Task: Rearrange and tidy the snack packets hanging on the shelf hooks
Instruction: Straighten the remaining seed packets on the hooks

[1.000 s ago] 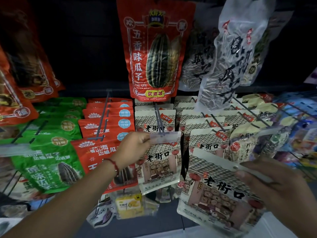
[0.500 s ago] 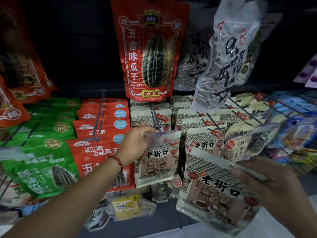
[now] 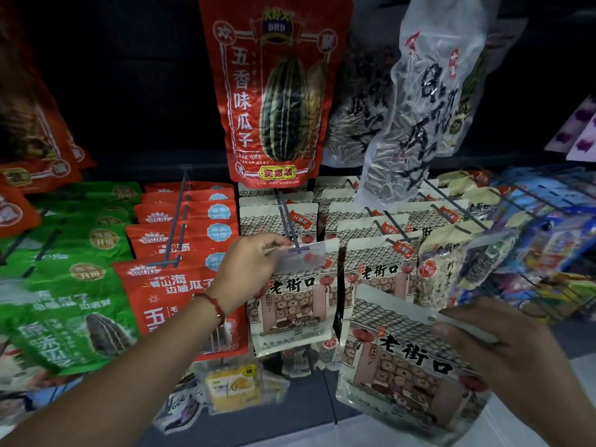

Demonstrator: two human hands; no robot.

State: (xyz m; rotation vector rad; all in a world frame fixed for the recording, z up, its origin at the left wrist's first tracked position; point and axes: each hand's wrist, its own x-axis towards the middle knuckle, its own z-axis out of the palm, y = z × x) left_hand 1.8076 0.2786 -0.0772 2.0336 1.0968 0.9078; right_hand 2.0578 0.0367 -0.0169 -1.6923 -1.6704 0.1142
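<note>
- My left hand (image 3: 250, 269) pinches the clear price tag (image 3: 304, 256) at the hook's tip, frame centre, above the hanging white packet (image 3: 292, 312).
- My right hand (image 3: 503, 353) grips 1 loose white packet (image 3: 403, 359) by its top edge, lower right.

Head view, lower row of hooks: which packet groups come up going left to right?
Green packets → red packets → left hand on the white packet's clear price tag → white packet held by the right hand → blue packets.
</note>
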